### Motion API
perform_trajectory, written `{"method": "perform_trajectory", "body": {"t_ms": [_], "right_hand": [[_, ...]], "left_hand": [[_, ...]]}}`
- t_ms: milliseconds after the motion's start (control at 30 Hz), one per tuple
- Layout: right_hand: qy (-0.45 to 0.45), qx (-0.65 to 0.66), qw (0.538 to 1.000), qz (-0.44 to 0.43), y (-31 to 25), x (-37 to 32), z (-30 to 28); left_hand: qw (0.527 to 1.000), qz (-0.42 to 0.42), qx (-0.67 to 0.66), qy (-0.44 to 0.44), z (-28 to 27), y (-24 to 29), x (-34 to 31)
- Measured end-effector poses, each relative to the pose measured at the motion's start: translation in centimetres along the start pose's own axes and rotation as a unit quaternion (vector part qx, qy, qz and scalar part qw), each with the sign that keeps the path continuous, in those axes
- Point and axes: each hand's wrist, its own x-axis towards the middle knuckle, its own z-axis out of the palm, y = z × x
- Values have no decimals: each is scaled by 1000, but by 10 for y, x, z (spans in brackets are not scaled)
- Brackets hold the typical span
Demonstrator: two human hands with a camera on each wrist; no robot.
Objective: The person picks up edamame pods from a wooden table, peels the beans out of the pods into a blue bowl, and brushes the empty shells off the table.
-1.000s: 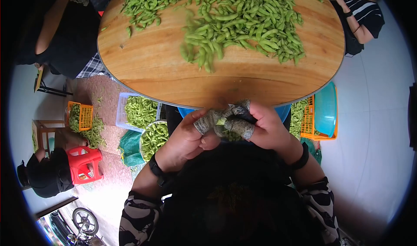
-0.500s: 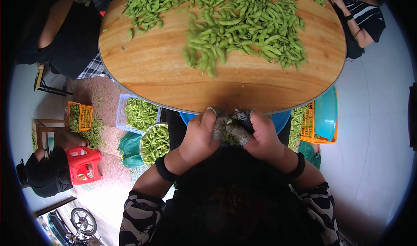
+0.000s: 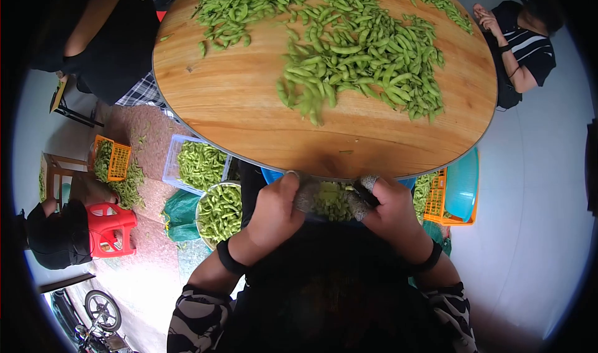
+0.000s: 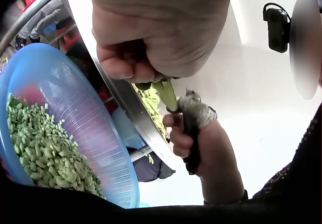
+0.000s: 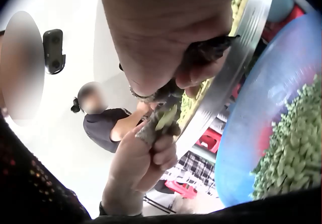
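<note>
In the head view my left hand [image 3: 274, 206] and right hand [image 3: 393, 213] are held a little apart at the near edge of a round wooden table [image 3: 249, 128]. Worn grey wrapping covers the thumbs. My left hand pinches a green soybean pod [image 4: 166, 94], which points toward the other hand in the left wrist view. My right hand grips a small black tool [image 4: 191, 146], mostly hidden in the fist. Below the hands, a blue mesh basket [image 5: 234, 148] holds shelled green beans [image 3: 336, 202].
Many soybean pods [image 3: 367, 60] are heaped across the table. To the left stand a pale crate [image 3: 174, 160] and a round bowl [image 3: 200, 219] of pods, plus a red stool [image 3: 112, 219]. Orange crates [image 3: 436, 197] stand right. Other people sit around.
My hands were close together around a green bean; now they have drawn apart, showing the beans beneath. The head view has shifted, and a small green scrap now shows near the table's edge.
</note>
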Motion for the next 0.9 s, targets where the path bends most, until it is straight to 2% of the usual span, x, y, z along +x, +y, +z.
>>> {"method": "perform_trajectory", "body": {"t_ms": [33, 67, 133, 167, 200, 233, 267, 300, 333, 400, 533, 600, 633, 667, 733, 767, 800, 833, 867, 900], "right_hand": [[-24, -57, 998, 4, 1, 1, -2], [-24, -59, 998, 2, 1, 3, -4], [-11, -56, 998, -3, 1, 10, -8], [-12, -57, 998, -3, 2, 17, -9], [-11, -79, 997, 11, 4, 29, -11], [-10, -100, 995, 26, 6, 43, -12], [22, -110, 994, -2, 7, 61, -10], [13, -143, 989, 33, 6, 80, -8], [16, -144, 989, 31, 8, 98, -3], [58, -241, 967, 58, 18, 125, 12], [51, -257, 963, 60, 20, 138, 20], [82, -189, 979, 9, 17, 119, 14], [60, -174, 983, 18, 9, 109, 7], [56, -178, 982, 15, 7, 97, 5], [19, -19, 999, -17, 4, 72, -1], [5, -35, 999, -31, 1, 61, -5], [-8, -49, 998, -44, -2, 54, -9], [49, -58, 991, -109, -5, 51, -11], [49, -58, 991, -106, -4, 47, -13], [30, 1, 997, -74, -2, 43, -16]], "left_hand": [[999, -4, 10, 33, -7, -4, -3], [997, -22, 16, 69, -14, -11, -8], [982, -13, 131, 138, -38, -28, -18], [970, -66, 172, 158, -50, -38, -25], [949, -66, 241, 192, -64, -50, -28], [931, -97, 296, 193, -79, -60, -33], [922, -133, 295, 211, -89, -66, -32], [907, -112, 339, 224, -97, -67, -28], [889, -91, 382, 236, -104, -66, -25], [881, -112, 397, 232, -107, -65, -22], [946, -39, 236, 219, -76, -38, -1], [979, -28, 103, 175, -55, -21, 9], [986, -16, 42, 159, -42, -17, 14], [991, -8, 0, 133, -32, -10, 19], [995, 29, -52, 84, -15, -3, 32], [998, -1, -68, 3, -11, -2, 36], [993, -30, -84, -80, -9, 0, 38], [992, -32, -87, -82, -7, 2, 39], [957, -111, -221, -152, -5, 4, 40], [892, -187, -348, -219, -4, 6, 41]]}}
